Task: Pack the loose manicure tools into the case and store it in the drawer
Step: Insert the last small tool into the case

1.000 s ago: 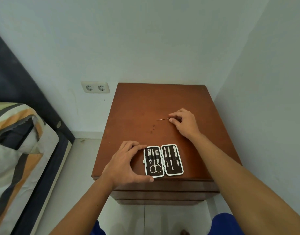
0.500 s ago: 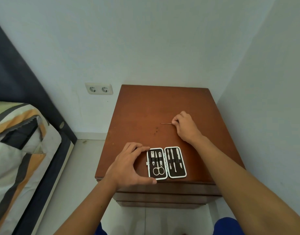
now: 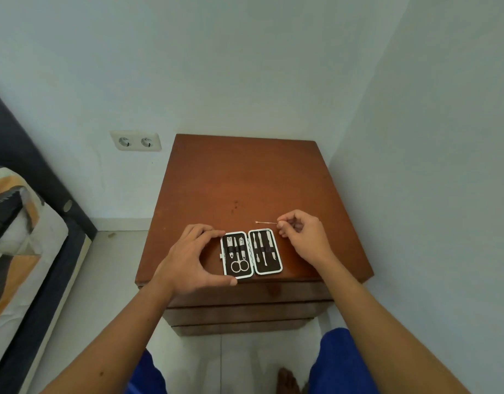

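My right hand has carried the thin pick from farther back to just behind the open case, pinching it. My left hand still clamps the case. Next, slot it in.

My arms are bare, no sleeves; I see blue shorts and a bare foot.

The open case lies on the bench, near its front edge. The left hand sits just left of the case, touching it. The right hand is right of the case, its thin tool just behind the case. A wall socket is far behind the case, to its left.
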Demonstrator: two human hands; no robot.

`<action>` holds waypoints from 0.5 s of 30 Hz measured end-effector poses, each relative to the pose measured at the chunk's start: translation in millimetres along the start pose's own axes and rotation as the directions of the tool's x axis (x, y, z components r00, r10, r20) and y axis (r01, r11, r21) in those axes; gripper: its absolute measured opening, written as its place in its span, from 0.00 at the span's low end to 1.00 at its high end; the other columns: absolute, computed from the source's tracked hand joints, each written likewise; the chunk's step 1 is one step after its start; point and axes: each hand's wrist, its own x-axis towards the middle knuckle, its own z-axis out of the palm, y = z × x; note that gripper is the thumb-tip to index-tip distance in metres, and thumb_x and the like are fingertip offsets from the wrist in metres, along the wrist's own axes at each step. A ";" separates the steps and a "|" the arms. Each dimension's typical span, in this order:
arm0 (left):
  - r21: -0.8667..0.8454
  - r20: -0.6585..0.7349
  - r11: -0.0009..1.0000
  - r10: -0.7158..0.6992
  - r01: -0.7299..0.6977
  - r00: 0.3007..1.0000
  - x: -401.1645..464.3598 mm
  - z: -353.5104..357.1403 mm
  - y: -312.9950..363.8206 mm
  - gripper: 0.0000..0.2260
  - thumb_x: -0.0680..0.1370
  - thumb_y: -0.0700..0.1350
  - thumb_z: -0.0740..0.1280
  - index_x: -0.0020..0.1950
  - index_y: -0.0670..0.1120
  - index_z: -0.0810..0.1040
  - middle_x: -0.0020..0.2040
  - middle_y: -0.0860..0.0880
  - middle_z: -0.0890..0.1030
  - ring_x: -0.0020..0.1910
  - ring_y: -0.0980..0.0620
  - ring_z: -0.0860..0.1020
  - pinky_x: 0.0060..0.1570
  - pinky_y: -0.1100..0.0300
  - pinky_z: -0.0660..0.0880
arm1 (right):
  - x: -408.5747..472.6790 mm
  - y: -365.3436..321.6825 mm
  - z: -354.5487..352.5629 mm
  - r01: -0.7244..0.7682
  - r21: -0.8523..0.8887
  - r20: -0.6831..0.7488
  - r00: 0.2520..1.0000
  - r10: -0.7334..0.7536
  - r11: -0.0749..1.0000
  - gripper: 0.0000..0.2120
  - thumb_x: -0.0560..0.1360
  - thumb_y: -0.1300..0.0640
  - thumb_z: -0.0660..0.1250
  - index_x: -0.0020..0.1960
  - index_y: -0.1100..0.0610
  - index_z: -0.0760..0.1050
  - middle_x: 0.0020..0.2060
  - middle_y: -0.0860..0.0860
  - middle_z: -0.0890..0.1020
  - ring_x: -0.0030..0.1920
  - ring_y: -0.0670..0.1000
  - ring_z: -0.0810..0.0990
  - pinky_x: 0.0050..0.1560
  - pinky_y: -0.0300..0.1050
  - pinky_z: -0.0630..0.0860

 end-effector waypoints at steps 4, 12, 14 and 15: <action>0.005 -0.008 1.000 -0.020 0.020 1.000 0.6 2.5 3.8 0.52 0.56 0.82 0.74 0.75 0.59 0.71 0.69 0.61 0.70 0.70 0.61 0.65 0.69 0.51 0.72 | -40.0 6.6 -4.1 -0.043 0.132 -0.052 0.997 0.050 0.990 0.04 0.78 0.68 0.73 0.52 0.63 0.84 0.41 0.58 0.88 0.37 0.46 0.84 0.46 0.36 0.82; -0.003 -0.044 0.999 -0.046 0.046 0.998 -6.8 4.9 12.3 0.52 0.55 0.82 0.74 0.73 0.57 0.73 0.69 0.58 0.71 0.69 0.60 0.66 0.69 0.51 0.73 | -95.8 7.4 2.8 -0.120 0.157 -0.224 0.962 0.154 0.980 0.04 0.77 0.61 0.76 0.50 0.53 0.87 0.38 0.48 0.88 0.41 0.46 0.86 0.48 0.40 0.83; -0.003 -0.042 0.999 -0.050 0.049 0.998 -8.0 4.4 14.0 0.52 0.55 0.82 0.74 0.73 0.56 0.73 0.69 0.58 0.71 0.68 0.61 0.65 0.68 0.52 0.72 | -104.5 5.2 7.2 -0.126 0.141 -0.272 0.949 0.161 0.982 0.03 0.77 0.60 0.75 0.49 0.53 0.87 0.39 0.46 0.88 0.42 0.46 0.86 0.47 0.36 0.81; -0.006 -0.042 0.999 -0.048 0.048 0.998 -8.7 4.2 14.7 0.52 0.55 0.82 0.74 0.73 0.56 0.73 0.68 0.58 0.71 0.68 0.61 0.65 0.67 0.53 0.72 | -108.2 3.9 9.5 -0.132 0.129 -0.293 0.942 0.165 0.983 0.03 0.77 0.60 0.75 0.50 0.53 0.87 0.39 0.45 0.88 0.43 0.45 0.86 0.46 0.34 0.80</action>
